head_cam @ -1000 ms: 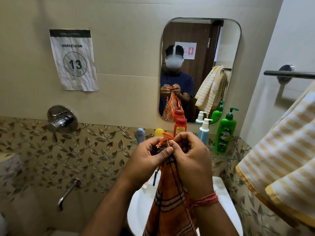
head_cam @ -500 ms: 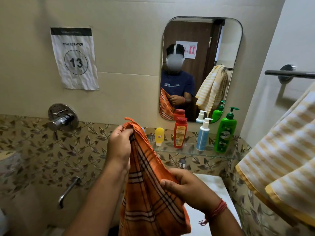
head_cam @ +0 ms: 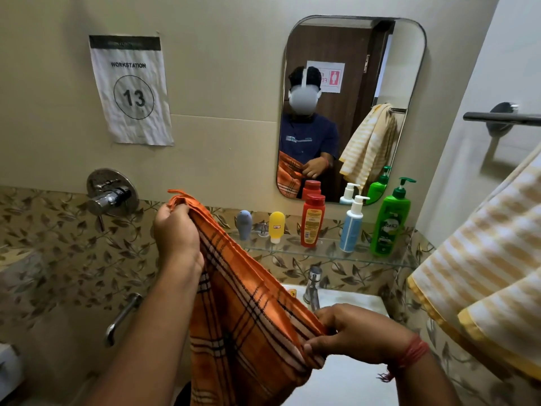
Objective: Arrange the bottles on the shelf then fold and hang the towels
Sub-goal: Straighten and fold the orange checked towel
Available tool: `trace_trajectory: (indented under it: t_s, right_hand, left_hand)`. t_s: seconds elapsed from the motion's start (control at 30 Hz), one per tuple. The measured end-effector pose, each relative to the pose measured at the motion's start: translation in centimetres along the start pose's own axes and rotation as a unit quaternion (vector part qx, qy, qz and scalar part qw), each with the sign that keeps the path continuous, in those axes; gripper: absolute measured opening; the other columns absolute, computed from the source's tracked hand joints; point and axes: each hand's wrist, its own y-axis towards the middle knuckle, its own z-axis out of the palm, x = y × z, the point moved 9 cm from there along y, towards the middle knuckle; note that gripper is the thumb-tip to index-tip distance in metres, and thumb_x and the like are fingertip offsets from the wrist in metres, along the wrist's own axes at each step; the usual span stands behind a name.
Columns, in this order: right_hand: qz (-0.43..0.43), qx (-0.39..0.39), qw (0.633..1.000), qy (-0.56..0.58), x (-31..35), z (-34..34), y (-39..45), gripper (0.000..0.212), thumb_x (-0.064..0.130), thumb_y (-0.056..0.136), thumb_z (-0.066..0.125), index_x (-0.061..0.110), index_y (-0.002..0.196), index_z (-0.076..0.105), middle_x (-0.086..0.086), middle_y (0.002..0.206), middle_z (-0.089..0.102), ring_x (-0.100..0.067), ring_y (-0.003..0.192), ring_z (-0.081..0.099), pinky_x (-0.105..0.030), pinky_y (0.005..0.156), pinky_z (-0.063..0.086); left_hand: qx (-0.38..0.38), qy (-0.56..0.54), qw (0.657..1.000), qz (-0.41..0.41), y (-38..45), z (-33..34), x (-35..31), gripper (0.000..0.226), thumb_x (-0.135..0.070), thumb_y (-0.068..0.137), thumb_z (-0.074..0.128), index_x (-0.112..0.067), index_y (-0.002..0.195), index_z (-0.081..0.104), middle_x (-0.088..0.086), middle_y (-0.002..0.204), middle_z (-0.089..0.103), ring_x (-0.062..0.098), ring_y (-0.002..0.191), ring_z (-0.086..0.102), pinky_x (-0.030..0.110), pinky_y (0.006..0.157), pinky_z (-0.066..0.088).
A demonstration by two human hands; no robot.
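**2 hands hold the orange towel over the sink**

The left hand (head_cam: 175, 230) is up high on the left. Its fingers are curled tight around the top corner of the orange towel (head_cam: 248, 312). The right hand (head_cam: 355, 336) is lower and nearer, on the right. Its thumb and fingers pinch the towel's other edge. The towel is pulled into a slanted line between the 2 hands, and the rest hangs down in front of the sink (head_cam: 348, 300). The towel has dark and white check lines.

Far behind the hands, a glass shelf (head_cam: 322, 253) sits on the wall under the mirror (head_cam: 351, 54). 5 bottles stand on it in a row. From left to right they are a small grey bottle (head_cam: 244, 224), a small yellow bottle (head_cam: 276, 227), a red bottle (head_cam: 312, 221), a blue pump bottle (head_cam: 352, 227) and a big green pump bottle (head_cam: 390, 224). All 5 stand up straight and do not touch.

On the right, a yellow striped towel (head_cam: 483, 265) hangs close to the camera. A dark towel bar (head_cam: 497, 118) is on the wall above it. A paper sign (head_cam: 131, 92) on the far wall says 13.
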Motion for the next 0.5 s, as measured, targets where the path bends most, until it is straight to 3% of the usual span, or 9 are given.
trace_trajectory:
  t_s: [0.07, 0.13, 0.23, 0.33, 0.4, 0.43, 0.5]
  right_hand:
    - [0.027, -0.028, 0.997, -0.061, -0.9, -1.0, -0.4, 0.031, 0.06, 0.086, 0.061, 0.032, 0.082, 0.072, 0.006, 0.101, 0.059, -0.011, 0.093, 0.057, -0.032, 0.082, 0.051]
    - [0.047, -0.062, 0.992, -0.103, -1.3, -2.0, -0.9, 0.022, 0.059, 0.087, 0.06, 0.041, 0.078, 0.067, 0.008, 0.102, 0.051, -0.006, 0.095, 0.048, -0.023, 0.076, 0.043]
    - [0.079, -0.166, 0.979, -0.094, -2.4, -4.7, -1.9, 0.014, 0.054, 0.089, 0.06, 0.043, 0.081, 0.066, 0.015, 0.099, 0.051, -0.003, 0.091, 0.052, -0.023, 0.076, 0.047]
    - [0.032, -0.335, 0.938, -0.083, -1.5, -8.4, -4.1, 0.021, 0.041, 0.092, 0.06, 0.033, 0.074, 0.063, 0.009, 0.077, 0.061, -0.007, 0.073, 0.059, -0.029, 0.068, 0.052]
    - [-0.027, -0.418, 0.908, -0.013, -0.3, -9.9, -5.8, 0.024, 0.036, 0.092, 0.06, 0.023, 0.072, 0.063, 0.003, 0.065, 0.062, -0.006, 0.064, 0.06, -0.019, 0.058, 0.049]
    - [-0.043, -0.429, 0.902, 0.028, 0.0, -10.2, -6.2, 0.025, 0.037, 0.092, 0.06, 0.02, 0.074, 0.062, 0.001, 0.064, 0.063, -0.005, 0.063, 0.062, -0.018, 0.058, 0.051]
    - [-0.06, -0.413, 0.904, 0.097, 0.2, -10.2, -6.1, 0.028, 0.041, 0.089, 0.057, 0.015, 0.08, 0.063, -0.003, 0.071, 0.068, -0.01, 0.068, 0.069, -0.031, 0.063, 0.06]
  left_hand:
    - [-0.018, -0.006, 1.0, -0.003, 0.6, -0.7, 0.2, 0.035, -0.012, 0.095, 0.046, -0.001, 0.127, 0.057, -0.005, 0.067, 0.054, 0.008, 0.054, 0.052, 0.02, 0.05, 0.045]
    - [-0.029, -0.002, 1.0, 0.009, 0.6, -1.2, 0.0, 0.036, -0.01, 0.095, 0.046, 0.003, 0.127, 0.055, -0.006, 0.065, 0.05, 0.005, 0.051, 0.048, 0.016, 0.045, 0.04]
    - [-0.034, 0.012, 0.999, 0.01, 0.7, -1.9, 0.5, 0.039, -0.011, 0.095, 0.045, 0.003, 0.131, 0.052, -0.003, 0.077, 0.055, 0.008, 0.063, 0.053, 0.016, 0.049, 0.041]
    - [-0.037, 0.023, 0.999, 0.009, 0.8, -2.7, 0.9, 0.042, -0.013, 0.096, 0.046, -0.001, 0.137, 0.051, 0.011, 0.098, 0.069, 0.014, 0.082, 0.068, 0.016, 0.053, 0.046]
    - [-0.035, 0.028, 0.999, 0.01, 0.8, -3.0, 1.0, 0.038, -0.013, 0.098, 0.045, -0.005, 0.134, 0.055, 0.005, 0.092, 0.067, 0.01, 0.077, 0.065, 0.016, 0.053, 0.046]
    - [-0.035, 0.032, 0.999, 0.012, 0.7, -3.0, 1.0, 0.035, -0.013, 0.099, 0.045, -0.007, 0.131, 0.057, -0.001, 0.087, 0.063, 0.008, 0.072, 0.061, 0.017, 0.054, 0.045]
    - [-0.041, 0.034, 0.999, 0.009, 0.5, -3.1, 1.0, 0.032, -0.013, 0.1, 0.043, -0.01, 0.127, 0.059, -0.006, 0.083, 0.06, 0.006, 0.07, 0.057, 0.019, 0.058, 0.044]
